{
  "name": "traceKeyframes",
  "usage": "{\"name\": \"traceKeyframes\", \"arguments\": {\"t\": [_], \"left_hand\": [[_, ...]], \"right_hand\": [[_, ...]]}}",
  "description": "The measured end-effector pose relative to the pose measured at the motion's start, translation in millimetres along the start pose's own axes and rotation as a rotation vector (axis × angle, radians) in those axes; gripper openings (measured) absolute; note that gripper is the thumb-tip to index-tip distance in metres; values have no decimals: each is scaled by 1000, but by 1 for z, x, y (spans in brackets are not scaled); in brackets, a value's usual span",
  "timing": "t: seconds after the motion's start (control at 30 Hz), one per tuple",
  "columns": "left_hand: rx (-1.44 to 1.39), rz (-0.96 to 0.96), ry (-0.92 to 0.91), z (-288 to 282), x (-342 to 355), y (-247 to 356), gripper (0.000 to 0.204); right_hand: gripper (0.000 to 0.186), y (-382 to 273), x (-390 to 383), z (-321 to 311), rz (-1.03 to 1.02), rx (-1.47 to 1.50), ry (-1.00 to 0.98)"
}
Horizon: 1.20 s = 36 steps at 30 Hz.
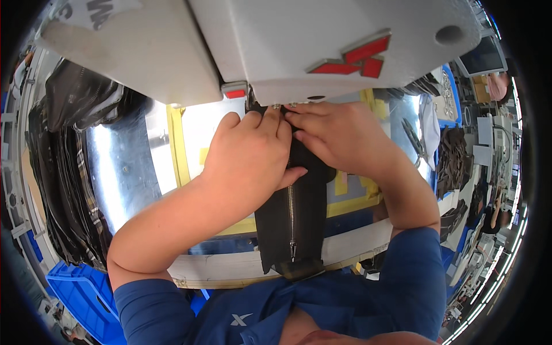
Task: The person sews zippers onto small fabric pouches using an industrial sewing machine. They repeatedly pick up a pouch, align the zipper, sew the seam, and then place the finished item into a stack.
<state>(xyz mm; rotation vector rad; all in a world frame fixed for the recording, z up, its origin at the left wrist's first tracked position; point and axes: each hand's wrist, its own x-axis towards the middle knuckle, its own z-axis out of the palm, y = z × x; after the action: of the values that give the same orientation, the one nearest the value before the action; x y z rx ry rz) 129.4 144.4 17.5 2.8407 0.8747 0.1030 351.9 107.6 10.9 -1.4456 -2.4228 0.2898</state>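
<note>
A black fabric piece with a metal zipper (291, 215) runs from under the sewing machine head (345, 49) toward me and hangs over the table's front edge. The zipper pull (292, 251) lies near that edge. My left hand (250, 146) rests on the fabric's left side, fingers stretched forward and thumb reaching across the zipper. On the other side my right hand (336, 135) presses the fabric, its fingertips close to the left hand's fingers just below the machine head. The needle area is hidden behind the machine and my fingers.
Dark garment pieces (72, 190) are stacked at the left, with a blue crate (86, 293) below them. Yellow tape (178, 146) marks the table. Tweezers or snips (413, 138) lie at the right, near a blue tray of small metal parts (447, 95) and dark fabric pieces (454, 161).
</note>
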Motion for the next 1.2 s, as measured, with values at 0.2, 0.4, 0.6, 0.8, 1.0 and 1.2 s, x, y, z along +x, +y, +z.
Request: {"name": "traceKeyframes", "arguments": {"t": [0.2,0.4,0.6,0.8,1.0,1.2], "left_hand": [[6,-8,11,1,-3,1,79],[-35,1,24,1,-2,0,80],[-77,64,54,7,-2,1,89],[-90,171,119,25,1,17,97],[-61,220,256,33,2,13,82],[-140,316,300,29,2,13,63]], "right_hand": [[32,-3,-5,1,-17,-35,-21],[28,-6,-4,-1,-6,-14,0],[31,-5,-3,-8,53,-86,-166],[25,15,-50,-30,69,-48,-7],[27,104,-122,-126,1032,-61,620],[46,280,-216,-119,1313,-390,28]]}}
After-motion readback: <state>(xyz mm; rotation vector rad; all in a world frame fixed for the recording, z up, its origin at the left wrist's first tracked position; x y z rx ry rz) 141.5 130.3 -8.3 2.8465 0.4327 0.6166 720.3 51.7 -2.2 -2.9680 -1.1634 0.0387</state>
